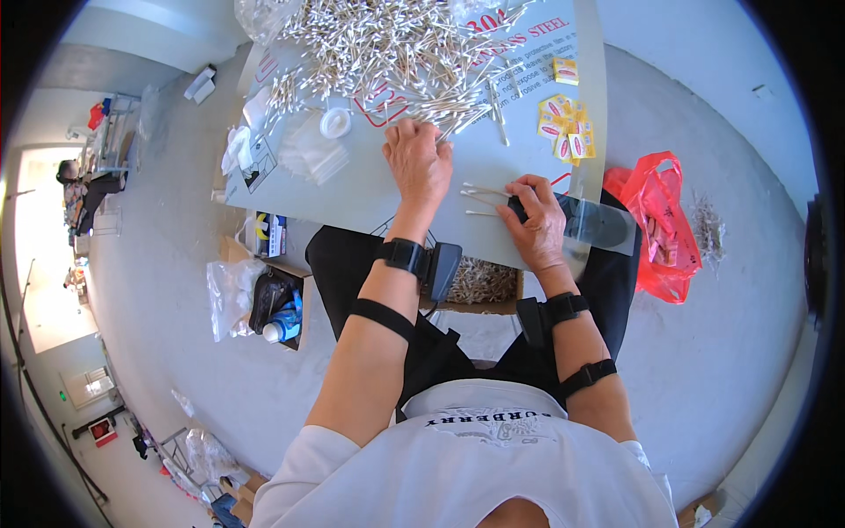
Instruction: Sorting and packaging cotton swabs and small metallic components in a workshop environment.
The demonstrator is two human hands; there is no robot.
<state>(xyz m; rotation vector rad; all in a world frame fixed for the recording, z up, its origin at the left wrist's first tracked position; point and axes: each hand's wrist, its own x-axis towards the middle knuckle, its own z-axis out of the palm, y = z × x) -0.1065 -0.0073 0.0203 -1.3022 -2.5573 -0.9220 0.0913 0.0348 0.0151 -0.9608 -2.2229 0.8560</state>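
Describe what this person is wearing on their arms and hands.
Both hands are bare, no gloves. The left hand has a black band at the wrist carrying a dark boxy device, plus a black strap above it on the forearm. The right hand has the same: black wrist band with a device and a second black strap. White sleeves end near the elbows.

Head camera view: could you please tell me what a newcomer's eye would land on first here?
A big heap of white cotton swabs covers the far end of the grey work board, where the left hand touches its near edge. A bright red plastic bag lies on the floor at right.
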